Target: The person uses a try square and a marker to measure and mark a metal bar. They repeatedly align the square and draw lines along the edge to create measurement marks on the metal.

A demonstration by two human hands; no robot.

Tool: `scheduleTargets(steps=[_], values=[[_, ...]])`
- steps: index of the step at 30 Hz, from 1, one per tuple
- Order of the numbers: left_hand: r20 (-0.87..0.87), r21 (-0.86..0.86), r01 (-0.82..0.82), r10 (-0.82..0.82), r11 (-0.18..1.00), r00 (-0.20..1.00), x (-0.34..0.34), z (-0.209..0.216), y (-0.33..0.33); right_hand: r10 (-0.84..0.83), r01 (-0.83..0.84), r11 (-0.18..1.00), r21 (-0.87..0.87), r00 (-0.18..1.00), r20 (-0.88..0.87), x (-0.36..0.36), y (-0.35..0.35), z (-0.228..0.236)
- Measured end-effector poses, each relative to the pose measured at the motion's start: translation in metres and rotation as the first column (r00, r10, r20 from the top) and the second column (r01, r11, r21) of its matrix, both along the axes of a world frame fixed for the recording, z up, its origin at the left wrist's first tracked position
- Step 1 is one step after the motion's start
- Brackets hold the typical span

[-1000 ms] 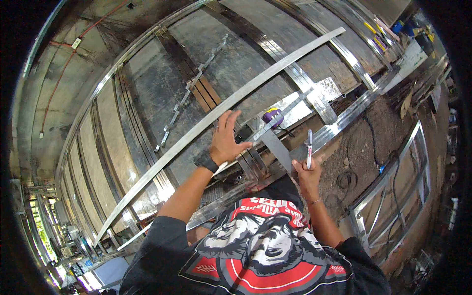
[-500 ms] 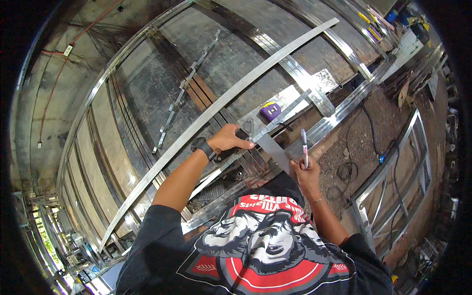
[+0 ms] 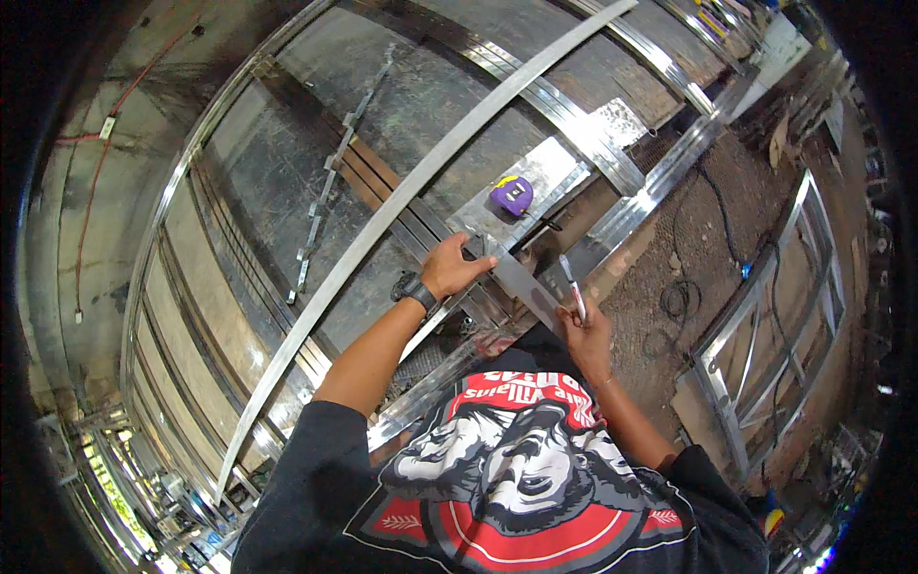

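Observation:
My left hand is closed on the upper end of a flat grey metal strip, its thumb lying along the top. A black watch is on that wrist. The strip slants down toward my right hand, which has its fingers wrapped round a white marker whose slim end points up and left. The right fingers are beside the strip's lower end; whether they touch it I cannot tell. Beyond my left hand, a purple and yellow tape measure rests on a shiny metal plate.
A long pale metal bar lies slantwise across a large metal frame with several rails. A thin notched strip lies beyond it. On the ground at right are a black cable and a smaller metal frame.
The view has shifted, so the frame and tape measure sit farther left and higher. The marker, nearly upright before, now leans left and is lower. Both hands keep their holds.

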State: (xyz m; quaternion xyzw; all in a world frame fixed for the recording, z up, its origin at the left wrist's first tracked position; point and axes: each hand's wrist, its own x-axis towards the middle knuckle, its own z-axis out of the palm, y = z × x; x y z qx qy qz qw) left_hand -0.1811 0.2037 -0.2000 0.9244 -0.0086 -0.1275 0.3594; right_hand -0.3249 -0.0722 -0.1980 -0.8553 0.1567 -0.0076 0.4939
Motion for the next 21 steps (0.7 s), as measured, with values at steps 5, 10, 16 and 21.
scheduleTargets(steps=[5, 10, 16, 21], values=[[-0.184, -0.022, 0.108, -0.110, 0.994, 0.977, 0.006, 0.005, -0.013, -0.162, 0.159, 0.973, 0.165, 0.987, 0.000, 0.022, -0.019, 0.027], [-0.009, 0.051, 0.060, -0.060, 0.997, 0.998, -0.003, -0.010, -0.029, -0.123, 0.153, 0.825, 0.544, 0.988, -0.092, 0.083, -0.013, 0.031], [-0.039, 0.089, 0.048, -0.044, 0.995, 0.998, -0.008, 0.019, -0.053, -0.023, 0.093, 0.777, 0.622, 0.992, -0.121, 0.136, 0.016, -0.024], [0.198, 0.106, 0.030, -0.051, 0.994, 0.979, -0.024, 0.003, -0.052, -0.101, 0.203, 0.662, 0.721, 0.978, -0.182, 0.143, 0.034, -0.028]])
